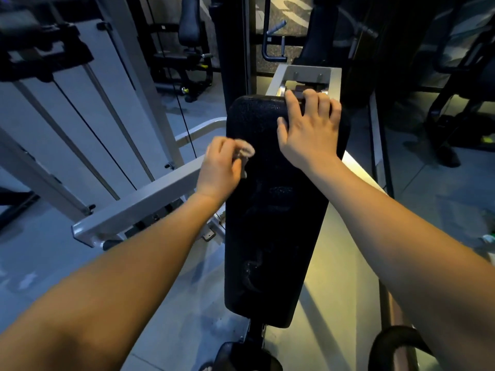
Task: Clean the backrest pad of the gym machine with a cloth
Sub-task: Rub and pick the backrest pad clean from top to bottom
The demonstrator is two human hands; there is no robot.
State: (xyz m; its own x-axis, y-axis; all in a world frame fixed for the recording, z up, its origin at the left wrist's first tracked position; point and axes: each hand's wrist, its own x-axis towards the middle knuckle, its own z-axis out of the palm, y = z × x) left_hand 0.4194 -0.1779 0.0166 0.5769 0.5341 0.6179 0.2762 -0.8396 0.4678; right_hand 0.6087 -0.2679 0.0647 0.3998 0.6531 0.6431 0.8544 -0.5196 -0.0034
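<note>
Black and pebbled, streaked with wet marks, the pad (276, 210) stands tilted before me, between my arms. My left hand (222, 170) pinches a small pale cloth (245, 151), bunched, against the pad's upper left edge. My right hand (308, 129) grips the pad's top corner, fingers curled over it, thumb on its face. A grey frame (308, 73) sits just behind.

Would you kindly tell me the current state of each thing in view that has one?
backrest pad: pale smears and streaks on its face.
cloth: crumpled small, at the pad's left edge.
left hand: pinches the cloth.
right hand: grips the pad's top edge, thumb on its face.
</note>
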